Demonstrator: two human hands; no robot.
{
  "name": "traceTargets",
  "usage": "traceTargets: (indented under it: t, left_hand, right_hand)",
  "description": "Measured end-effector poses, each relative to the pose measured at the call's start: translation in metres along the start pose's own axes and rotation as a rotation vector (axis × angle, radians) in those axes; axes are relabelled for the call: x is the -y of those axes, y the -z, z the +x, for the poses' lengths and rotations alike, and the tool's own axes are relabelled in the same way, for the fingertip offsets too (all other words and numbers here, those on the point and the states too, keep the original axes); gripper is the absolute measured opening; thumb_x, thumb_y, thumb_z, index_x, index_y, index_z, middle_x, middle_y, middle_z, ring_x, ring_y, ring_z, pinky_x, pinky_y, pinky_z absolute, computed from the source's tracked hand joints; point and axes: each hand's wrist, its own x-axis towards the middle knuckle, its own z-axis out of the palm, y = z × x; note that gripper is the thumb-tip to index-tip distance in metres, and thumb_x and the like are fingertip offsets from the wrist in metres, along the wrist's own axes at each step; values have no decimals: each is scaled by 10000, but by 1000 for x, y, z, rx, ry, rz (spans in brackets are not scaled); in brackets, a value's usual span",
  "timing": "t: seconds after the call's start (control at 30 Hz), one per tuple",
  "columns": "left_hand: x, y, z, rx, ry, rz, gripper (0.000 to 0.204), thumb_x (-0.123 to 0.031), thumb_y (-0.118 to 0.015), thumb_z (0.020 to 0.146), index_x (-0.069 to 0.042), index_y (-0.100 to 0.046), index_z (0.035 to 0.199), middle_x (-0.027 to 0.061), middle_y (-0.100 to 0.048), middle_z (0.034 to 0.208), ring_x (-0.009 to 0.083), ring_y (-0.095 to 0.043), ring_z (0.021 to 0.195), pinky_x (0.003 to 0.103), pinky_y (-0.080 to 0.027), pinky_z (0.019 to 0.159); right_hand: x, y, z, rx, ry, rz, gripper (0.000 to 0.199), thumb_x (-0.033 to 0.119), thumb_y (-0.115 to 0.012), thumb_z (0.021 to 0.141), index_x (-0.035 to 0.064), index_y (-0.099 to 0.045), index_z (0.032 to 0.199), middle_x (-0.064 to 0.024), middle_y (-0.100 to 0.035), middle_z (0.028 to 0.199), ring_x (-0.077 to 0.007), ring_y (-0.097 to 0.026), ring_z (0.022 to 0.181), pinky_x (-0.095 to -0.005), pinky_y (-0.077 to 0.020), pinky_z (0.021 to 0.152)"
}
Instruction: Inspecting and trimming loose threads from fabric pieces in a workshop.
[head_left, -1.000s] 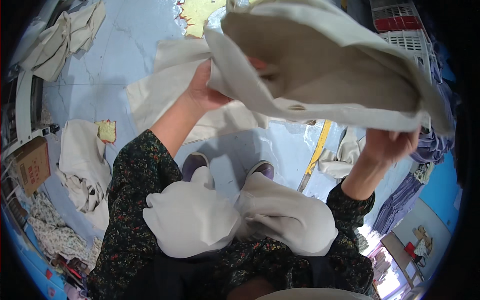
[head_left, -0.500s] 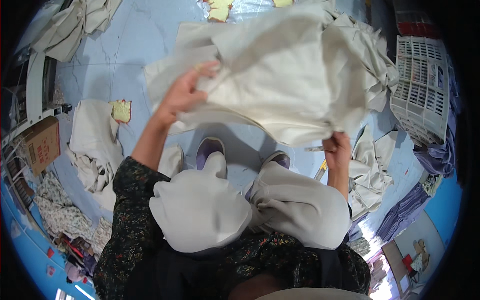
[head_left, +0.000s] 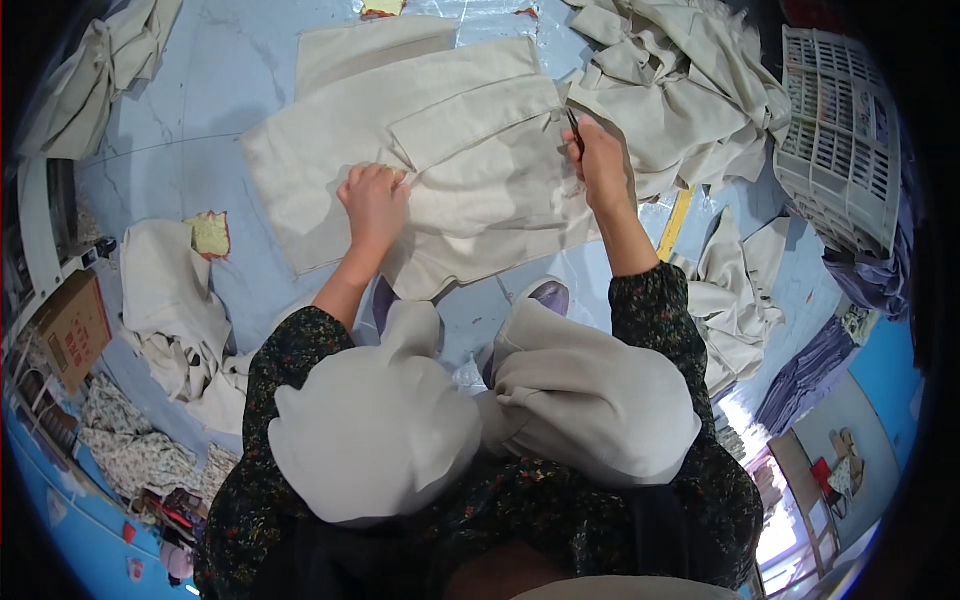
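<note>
A large beige cloth piece (head_left: 440,160) lies spread flat on the pale blue floor (head_left: 200,130) in front of my knees. My left hand (head_left: 375,200) presses down on its middle with the fingers curled against the fabric. My right hand (head_left: 595,150) pinches the cloth's right edge, close to a fold. A smaller folded panel of the same cloth lies between the two hands. My knees in pale trousers (head_left: 480,410) fill the lower middle, with a shoe tip (head_left: 548,295) showing.
A heap of beige cloth (head_left: 680,90) lies at the upper right beside a white plastic crate (head_left: 840,140). More beige pieces (head_left: 170,300) lie at left, a cardboard box (head_left: 70,325) at the far left. A yellow strip (head_left: 675,220) and purple fabric (head_left: 870,280) sit right.
The cloth was held up in the air in both hands. It has come down and now lies flat on the floor, with both hands lowered onto it.
</note>
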Motion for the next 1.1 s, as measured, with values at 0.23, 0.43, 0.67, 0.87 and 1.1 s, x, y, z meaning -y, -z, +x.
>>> traceTargets:
  t: [0.23,0.43,0.67,0.87,1.1]
  left_hand:
    - [13,-2,-2,25,76,-133,157,-167,-708,803,-72,-689,928,73,-676,986,301,-575,1064,467,-383,950]
    - [16,1,-6,-2,206,-287,207,-206,-700,870,-45,-671,996,122,-679,1013,315,-589,1073,456,-412,971]
    - [17,3,-7,-5,313,-380,252,-202,-698,889,-1,-675,1040,192,-674,1046,356,-633,1032,434,-487,936]
    - [21,0,-9,-3,344,-434,263,-190,-694,896,10,-680,1067,208,-665,1060,357,-653,1017,413,-508,914]
    - [22,2,-10,-38,369,-507,226,-180,-680,906,8,-667,1030,189,-667,1038,347,-646,966,410,-500,893]
  right_hand:
    - [-10,-1,41,-93,149,-265,427,370,-520,1036,44,-667,803,35,-536,636,-49,-407,507,-223,-303,473]
    - [-8,-5,45,-64,115,-185,435,376,-548,1006,29,-682,779,-3,-578,649,-96,-482,565,-271,-375,550]
    - [0,4,41,-125,142,-219,409,385,-553,1021,61,-663,795,53,-514,616,-44,-362,477,-232,-272,449]
    - [-4,1,37,22,33,-12,424,362,-566,1010,19,-677,786,23,-547,627,-65,-423,521,-247,-313,491]
    - [17,1,23,13,95,115,388,392,-500,1045,81,-614,843,79,-442,584,-38,-296,450,-234,-205,420]
